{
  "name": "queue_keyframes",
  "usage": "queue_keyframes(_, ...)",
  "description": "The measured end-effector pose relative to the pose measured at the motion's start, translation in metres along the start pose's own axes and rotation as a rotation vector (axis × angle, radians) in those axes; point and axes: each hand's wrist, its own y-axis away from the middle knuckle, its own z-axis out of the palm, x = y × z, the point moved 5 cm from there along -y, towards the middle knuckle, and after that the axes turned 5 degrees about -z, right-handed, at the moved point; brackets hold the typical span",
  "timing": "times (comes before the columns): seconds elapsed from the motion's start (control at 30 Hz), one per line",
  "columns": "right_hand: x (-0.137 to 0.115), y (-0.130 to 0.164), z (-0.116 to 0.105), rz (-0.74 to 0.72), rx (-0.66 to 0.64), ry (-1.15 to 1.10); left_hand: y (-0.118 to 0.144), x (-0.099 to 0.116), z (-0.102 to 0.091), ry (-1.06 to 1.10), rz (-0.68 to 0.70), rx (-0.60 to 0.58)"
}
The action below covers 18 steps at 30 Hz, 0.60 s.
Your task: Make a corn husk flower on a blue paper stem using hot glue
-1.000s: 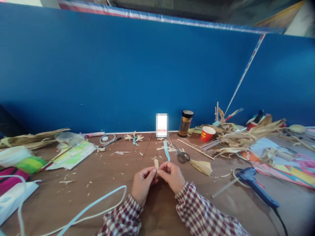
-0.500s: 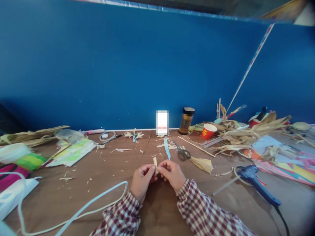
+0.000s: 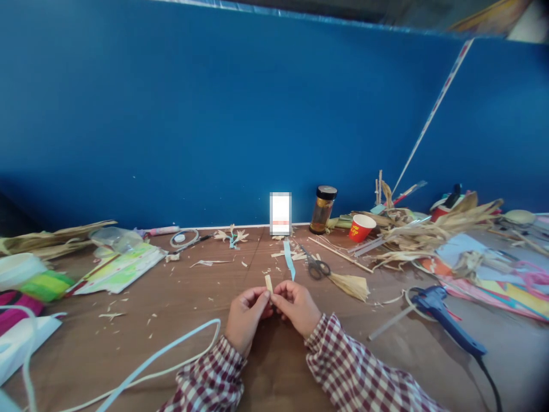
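Between my two hands, above the brown table (image 3: 189, 320), is a small pale strip of dried husk (image 3: 268, 282), its upper end sticking up past the fingertips. My left hand (image 3: 246, 315) pinches it between thumb and fingers. From the other side my right hand (image 3: 297, 308) is closed with its thumb and fingertips on the lower part; the fingers hide that end. Just beyond lie a light blue strip (image 3: 289, 260), dark-handled scissors (image 3: 318, 269) and a fanned piece of husk (image 3: 351, 286).
A blue glue gun (image 3: 448, 320) lies at the right, and a white cable (image 3: 171, 363) loops at the left front. Farther back stand a red paper cup (image 3: 362, 229) and a dark-lidded jar (image 3: 323, 210). Dried husks (image 3: 446, 229) pile up at the right, beneath a blue partition (image 3: 214, 114).
My right hand has moved slightly closer to my left, its fingertips now covering more of the husk strip. The whole view has shifted a little.
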Motion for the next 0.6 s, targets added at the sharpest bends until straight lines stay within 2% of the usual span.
queue_keyframes(0.37, -0.003, 0.001, 0.001, -0.004, -0.008, 0.025, 0.002, 0.003, 0.002, -0.04, -0.002, -0.001)
queue_keyframes(0.47, -0.007, 0.001, 0.0, -0.046, -0.007, 0.077, 0.002, 0.003, 0.002, -0.052, 0.026, 0.008)
queue_keyframes(0.6, -0.013, -0.002, -0.012, -0.127, 0.057, 0.174, 0.002, 0.005, 0.001, -0.067, 0.094, 0.051)
